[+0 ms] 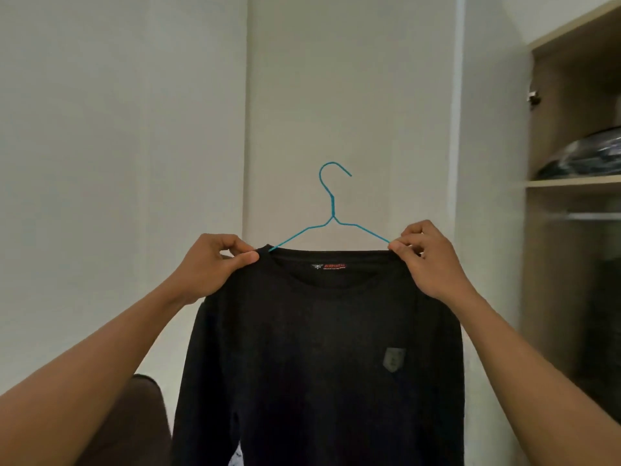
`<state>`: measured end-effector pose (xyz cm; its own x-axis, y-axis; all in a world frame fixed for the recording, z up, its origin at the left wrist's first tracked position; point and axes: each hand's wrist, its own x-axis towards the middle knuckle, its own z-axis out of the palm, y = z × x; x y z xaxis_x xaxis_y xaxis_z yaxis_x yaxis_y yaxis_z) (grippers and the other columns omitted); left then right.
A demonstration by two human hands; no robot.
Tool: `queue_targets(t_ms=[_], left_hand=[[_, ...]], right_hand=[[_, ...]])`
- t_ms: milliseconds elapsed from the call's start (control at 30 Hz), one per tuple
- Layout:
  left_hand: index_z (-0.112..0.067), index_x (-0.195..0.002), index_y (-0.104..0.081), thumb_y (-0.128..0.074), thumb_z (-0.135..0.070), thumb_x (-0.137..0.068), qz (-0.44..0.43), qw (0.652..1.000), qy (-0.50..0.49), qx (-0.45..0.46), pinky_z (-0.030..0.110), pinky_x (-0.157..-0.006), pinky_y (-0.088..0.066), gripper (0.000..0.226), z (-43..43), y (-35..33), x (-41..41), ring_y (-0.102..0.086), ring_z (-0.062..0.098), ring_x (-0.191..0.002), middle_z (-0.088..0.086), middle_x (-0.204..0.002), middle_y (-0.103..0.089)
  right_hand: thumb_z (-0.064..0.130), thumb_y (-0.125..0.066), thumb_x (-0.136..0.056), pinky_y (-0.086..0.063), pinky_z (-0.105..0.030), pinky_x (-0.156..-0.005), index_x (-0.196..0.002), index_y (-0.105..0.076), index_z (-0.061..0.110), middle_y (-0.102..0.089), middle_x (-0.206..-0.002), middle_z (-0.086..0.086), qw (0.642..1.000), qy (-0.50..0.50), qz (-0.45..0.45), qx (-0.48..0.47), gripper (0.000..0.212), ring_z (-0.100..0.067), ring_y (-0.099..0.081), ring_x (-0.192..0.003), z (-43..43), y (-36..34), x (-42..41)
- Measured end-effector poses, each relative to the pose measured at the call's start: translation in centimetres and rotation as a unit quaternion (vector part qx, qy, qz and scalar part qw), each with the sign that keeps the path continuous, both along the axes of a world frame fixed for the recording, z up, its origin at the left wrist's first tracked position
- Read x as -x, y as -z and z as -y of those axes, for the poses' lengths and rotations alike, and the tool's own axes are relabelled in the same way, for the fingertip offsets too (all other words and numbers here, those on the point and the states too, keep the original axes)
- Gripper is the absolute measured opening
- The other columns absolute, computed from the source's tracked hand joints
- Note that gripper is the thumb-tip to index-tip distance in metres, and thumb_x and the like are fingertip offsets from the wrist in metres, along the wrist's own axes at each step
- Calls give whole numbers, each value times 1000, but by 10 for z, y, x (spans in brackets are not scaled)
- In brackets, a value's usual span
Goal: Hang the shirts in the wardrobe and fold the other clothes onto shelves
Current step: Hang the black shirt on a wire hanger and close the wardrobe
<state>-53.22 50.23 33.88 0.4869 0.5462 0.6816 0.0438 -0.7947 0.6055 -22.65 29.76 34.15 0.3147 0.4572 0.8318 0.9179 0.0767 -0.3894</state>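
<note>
Before a pale wall, raised at chest height: black long-sleeved shirt [319, 348] draped on a teal wire hanger [331, 210], hook upright and free above the collar. Left hand [215, 264] pinches the left shoulder seam between thumb and fingers; right hand [425, 255] pinches the right shoulder likewise, at the hanger's end. Step in hand, by my reading: seating the shoulders square on the wire. Next move likely calls for shifting one grip to the hook and carrying it right to the open wardrobe [571, 183], where a blurred rail [591, 216] shows under a shelf. Neck label [329, 266] is red and dark with white print, too small to read. Grey chest patch [394, 359], mark unreadable.
</note>
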Motion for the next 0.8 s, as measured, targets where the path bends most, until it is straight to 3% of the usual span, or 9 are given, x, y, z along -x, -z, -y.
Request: queue_targets(t_ms=[100, 233, 400, 500, 567, 633, 700, 800], left_hand=[[-22, -80, -75, -72, -19, -91, -34, 998, 46, -14, 29, -69, -56, 11, 29, -1, -40, -72, 22, -75, -4, -85, -73], [-19, -83, -71, -70, -20, -92, -67, 993, 84, -39, 30, -68, -56, 9, 70, -5, -98, -71, 25, -74, -6, -88, -72], [-17, -81, -72, -71, -19, -91, -66, 989, 129, -21, 27, -72, -52, 11, 118, -3, -153, -72, 14, -76, -5, -84, -74], [-23, -88, -69, -70, -21, -91, -75, 987, 138, -42, 30, -73, -53, 4, 140, 6, -179, -71, 14, -75, -6, -87, -71], [-35, -112, -59, -72, -31, -89, -113, 980, 134, -97, 26, -76, -52, 26, 166, 10, -203, -69, 12, -81, -13, -101, -65], [-48, -141, -34, -76, -49, -81, -147, 965, 133, -170, 24, -87, -49, 73, 194, 12, -229, -62, 4, -97, -18, -118, -56], [-52, -152, -10, -75, -69, -69, -169, 947, 114, -246, 27, -93, -47, 106, 219, 14, -255, -53, 3, -109, -17, -128, -47], [-45, -155, 3, -67, -82, -63, -176, 923, 52, -338, 34, -82, -53, 122, 248, 15, -291, -54, 11, -102, -10, -127, -41]], right_hand=[[24, -66, -94, -38, -4, -69, -89, -74, 17, -59, -97, 5, 999, 27, -22, 2, 12, -3, -57, -82, 41, 5, -27], [24, -64, -95, -37, -16, -71, -89, -72, 18, -57, -92, 7, 996, 87, -11, -5, 12, -3, -54, -79, 98, 7, -60], [26, -66, -94, -48, -34, -80, -87, -73, 15, -57, -89, 6, 986, 166, 3, -15, 15, -13, -58, -83, 178, 8, -106], [26, -64, -95, -50, -38, -82, -91, -75, 14, -59, -93, 3, 982, 185, -5, -23, 16, -14, -59, -86, 204, 11, -121], [27, -63, -96, -51, -40, -81, -92, -75, 17, -59, -95, 3, 980, 196, -14, -20, 17, -15, -59, -87, 224, 15, -134], [29, -61, -97, -50, -39, -77, -93, -75, 20, -61, -96, 4, 978, 207, -20, -16, 17, -16, -59, -88, 242, 17, -145], [31, -60, -97, -49, -37, -73, -92, -73, 23, -63, -92, 7, 976, 218, -24, -14, 16, -16, -60, -87, 256, 17, -154], [33, -59, -97, -51, -38, -73, -86, -70, 28, -65, -81, 12, 971, 233, -50, -7, 17, -16, -62, -82, 275, 17, -171]])
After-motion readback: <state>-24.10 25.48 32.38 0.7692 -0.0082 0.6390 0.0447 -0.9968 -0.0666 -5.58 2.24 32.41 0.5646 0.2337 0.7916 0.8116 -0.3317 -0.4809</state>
